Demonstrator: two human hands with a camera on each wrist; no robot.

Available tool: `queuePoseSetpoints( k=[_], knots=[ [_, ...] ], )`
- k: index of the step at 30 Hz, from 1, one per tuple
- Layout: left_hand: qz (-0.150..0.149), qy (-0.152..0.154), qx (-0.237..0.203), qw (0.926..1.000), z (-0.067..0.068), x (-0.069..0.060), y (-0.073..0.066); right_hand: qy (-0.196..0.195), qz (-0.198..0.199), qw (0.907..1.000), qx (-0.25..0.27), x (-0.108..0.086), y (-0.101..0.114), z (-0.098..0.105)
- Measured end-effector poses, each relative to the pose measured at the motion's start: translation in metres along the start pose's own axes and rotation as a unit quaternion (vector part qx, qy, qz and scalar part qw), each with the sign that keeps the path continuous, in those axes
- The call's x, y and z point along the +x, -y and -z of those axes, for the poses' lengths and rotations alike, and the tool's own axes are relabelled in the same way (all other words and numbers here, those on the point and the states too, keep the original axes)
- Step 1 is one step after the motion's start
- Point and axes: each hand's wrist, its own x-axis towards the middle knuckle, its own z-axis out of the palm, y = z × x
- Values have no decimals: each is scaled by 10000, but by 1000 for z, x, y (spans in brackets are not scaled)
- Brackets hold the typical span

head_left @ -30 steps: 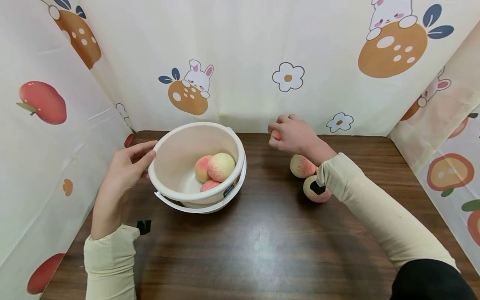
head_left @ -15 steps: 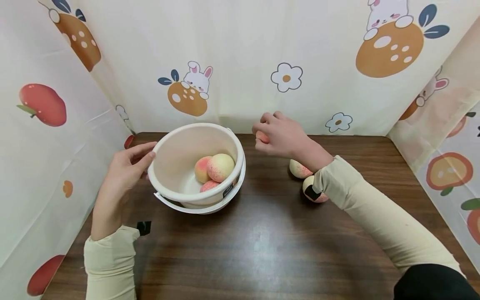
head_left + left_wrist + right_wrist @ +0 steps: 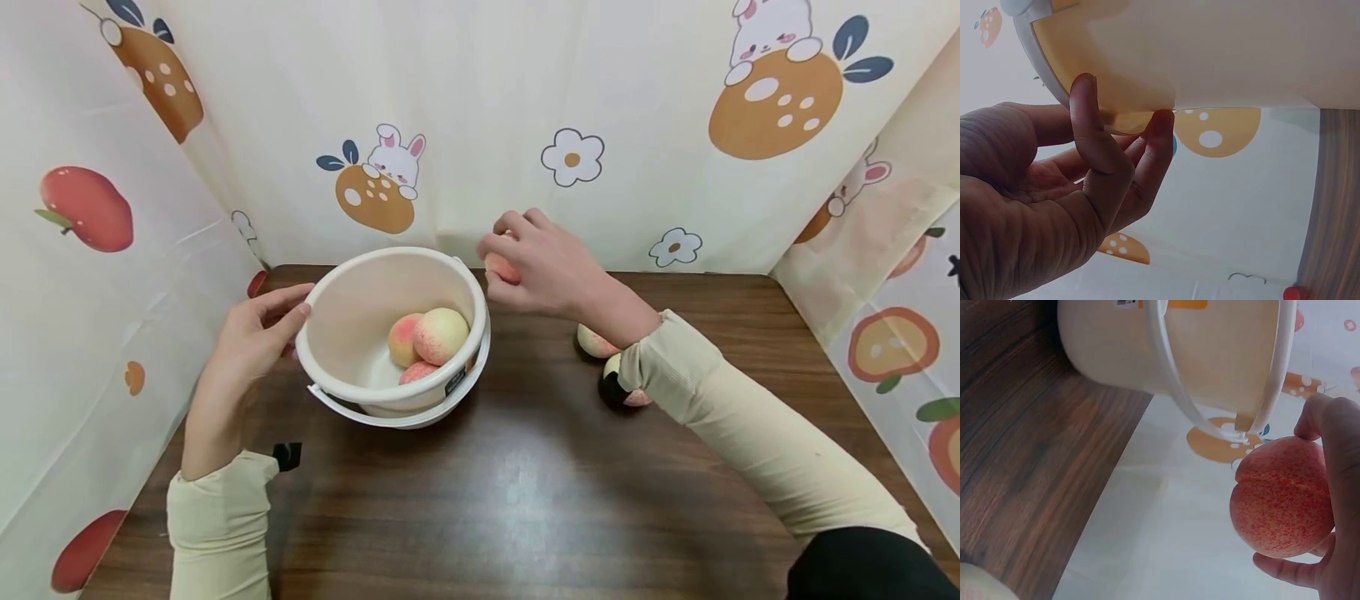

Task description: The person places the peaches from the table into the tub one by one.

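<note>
A white bucket (image 3: 352, 367) stands on the table, its handle hanging down at the front. Inside it lie several peaches, a pale one (image 3: 441, 336) uppermost. My left hand (image 3: 251, 337) holds the bucket's rim at the left, thumb and fingers on either side; the left wrist view shows fingertips (image 3: 1085, 94) against the bucket wall. Just right of the bucket, at about rim height, my right hand (image 3: 543, 267) grips a reddish peach (image 3: 1285, 497) between thumb and fingers. In the right wrist view that peach is apart from the bucket's rim.
Two more peaches lie on the table under my right forearm, a farther one (image 3: 596, 342) and a nearer one (image 3: 637, 397) partly hidden by the sleeve. Printed curtains (image 3: 480, 125) close off the back and both sides of the wooden table (image 3: 480, 508).
My right hand has moved left and slightly upward with the peach, closer to the bucket. The left hand and the bucket have stayed in place.
</note>
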Motion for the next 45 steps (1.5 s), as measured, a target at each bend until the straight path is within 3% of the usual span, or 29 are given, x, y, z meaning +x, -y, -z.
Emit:
queuePoseSetpoints(
  k=[9, 16, 23, 30, 40, 45],
  knots=[
    [-107, -27, 84, 9999, 1, 0, -1, -406, 527, 9976, 190, 12, 17, 4],
    [-91, -4, 0, 10000, 2, 0, 0, -372, 882, 9947, 388, 21, 31, 1],
    [11, -8, -51, 10000, 2, 0, 0, -63, 1184, 9916, 523, 31, 45, -6],
    [-100, -18, 8, 9999, 1, 1, 1, 259, 1530, 9852, 723, 41, 59, -17],
    [-12, -14, 37, 10000, 2, 1, 1, 1413, 1497, 9745, 896, 53, 85, -33],
    [19, -3, 91, 10000, 1, 1, 0, 1730, 1627, 9659, 1029, 57, 93, -41]
  ],
)
